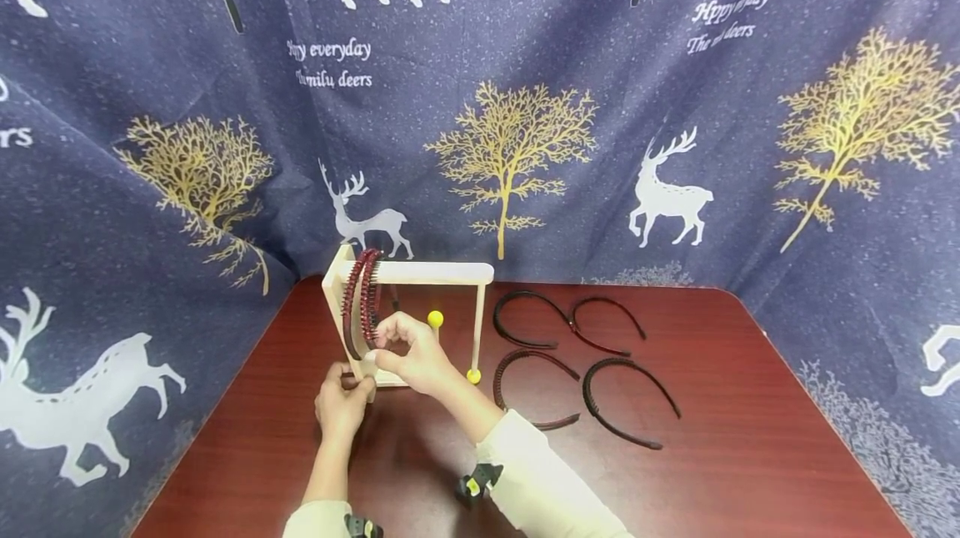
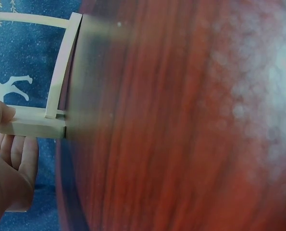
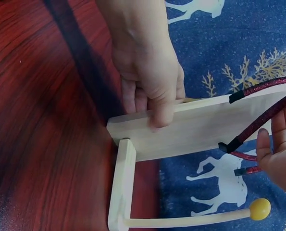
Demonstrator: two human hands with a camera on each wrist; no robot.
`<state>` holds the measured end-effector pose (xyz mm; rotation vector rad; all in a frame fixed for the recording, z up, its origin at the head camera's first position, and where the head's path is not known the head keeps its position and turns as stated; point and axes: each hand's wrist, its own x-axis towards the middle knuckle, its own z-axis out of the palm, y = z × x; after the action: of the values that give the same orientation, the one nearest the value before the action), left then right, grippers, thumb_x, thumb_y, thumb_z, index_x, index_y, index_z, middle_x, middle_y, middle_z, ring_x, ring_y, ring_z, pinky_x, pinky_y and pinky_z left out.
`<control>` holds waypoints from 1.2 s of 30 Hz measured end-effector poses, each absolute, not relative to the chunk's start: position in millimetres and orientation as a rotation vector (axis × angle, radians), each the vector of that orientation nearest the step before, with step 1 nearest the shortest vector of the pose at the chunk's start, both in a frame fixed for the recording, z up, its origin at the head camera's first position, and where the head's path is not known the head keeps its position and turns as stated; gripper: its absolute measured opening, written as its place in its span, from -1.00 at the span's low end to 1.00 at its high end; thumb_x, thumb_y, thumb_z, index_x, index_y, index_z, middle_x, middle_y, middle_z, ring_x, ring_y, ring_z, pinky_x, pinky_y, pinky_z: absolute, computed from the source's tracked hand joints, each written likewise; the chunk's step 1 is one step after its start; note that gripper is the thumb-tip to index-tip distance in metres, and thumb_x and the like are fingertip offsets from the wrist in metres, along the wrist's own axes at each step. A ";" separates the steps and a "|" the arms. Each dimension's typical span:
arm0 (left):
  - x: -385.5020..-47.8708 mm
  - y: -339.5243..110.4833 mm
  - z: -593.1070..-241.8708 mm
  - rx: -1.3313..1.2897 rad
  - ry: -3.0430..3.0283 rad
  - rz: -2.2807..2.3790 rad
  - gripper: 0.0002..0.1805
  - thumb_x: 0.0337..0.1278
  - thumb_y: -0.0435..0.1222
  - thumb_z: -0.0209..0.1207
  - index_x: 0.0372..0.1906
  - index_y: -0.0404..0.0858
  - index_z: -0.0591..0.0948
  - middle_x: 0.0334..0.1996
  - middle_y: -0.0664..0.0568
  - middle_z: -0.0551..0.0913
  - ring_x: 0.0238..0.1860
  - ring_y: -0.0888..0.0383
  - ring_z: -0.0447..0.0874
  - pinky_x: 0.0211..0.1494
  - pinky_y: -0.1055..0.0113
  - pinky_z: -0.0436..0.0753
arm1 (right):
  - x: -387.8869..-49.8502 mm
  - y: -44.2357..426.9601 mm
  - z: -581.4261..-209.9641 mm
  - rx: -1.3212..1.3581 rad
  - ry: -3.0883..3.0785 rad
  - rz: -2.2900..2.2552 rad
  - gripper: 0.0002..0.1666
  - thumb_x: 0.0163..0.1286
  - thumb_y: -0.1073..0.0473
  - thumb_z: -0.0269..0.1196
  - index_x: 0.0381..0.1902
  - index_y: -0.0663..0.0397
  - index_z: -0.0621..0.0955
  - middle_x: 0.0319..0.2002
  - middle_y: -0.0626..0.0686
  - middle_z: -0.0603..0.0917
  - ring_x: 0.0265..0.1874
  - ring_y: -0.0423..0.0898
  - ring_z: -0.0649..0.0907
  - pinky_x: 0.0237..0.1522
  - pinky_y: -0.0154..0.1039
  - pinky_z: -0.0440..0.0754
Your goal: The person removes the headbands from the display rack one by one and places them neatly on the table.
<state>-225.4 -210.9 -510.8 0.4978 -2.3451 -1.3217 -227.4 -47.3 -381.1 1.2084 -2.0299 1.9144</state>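
A pale wooden stand point(image 1: 431, 273) has an upright board point(image 1: 337, 292) and a horizontal bar. Two dark red toothed headbands hang over the bar near the board, a left headband point(image 1: 349, 304) and a right headband point(image 1: 367, 304). My right hand point(image 1: 416, 354) pinches the right headband near its lower part; in the right wrist view, fingers point(image 3: 279, 127) lie against its band. With my left hand point(image 1: 341, 404) I grip the edge of the board low down, the thumb on one face and the other fingers behind it, as the right wrist view shows.
Several dark headbands lie on the red-brown table point(image 1: 712, 471) right of the stand, among them a black one point(image 1: 592, 404) and a brownish one point(image 1: 501, 384). Yellow balls point(image 1: 436, 319) tip the stand's thin rods. A patterned blue cloth point(image 1: 525, 46) hangs behind and beside the table.
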 end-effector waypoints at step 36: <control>-225.3 -209.8 -510.7 0.485 -2.333 -1.296 -0.71 -0.13 -0.28 0.24 -0.21 -0.21 0.53 -0.35 -0.09 0.65 -0.20 -0.13 0.55 -0.09 -0.02 0.32 | -215.0 -8.6 -382.0 1.176 -1.871 1.722 -0.76 0.05 0.54 0.27 -0.38 0.29 0.44 -0.47 0.22 0.52 -0.43 0.04 0.51 -0.39 -0.21 0.46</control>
<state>-225.3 -209.8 -510.7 0.4848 -2.3328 -1.2958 -215.0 -8.6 -382.0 1.1764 -1.8714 1.7217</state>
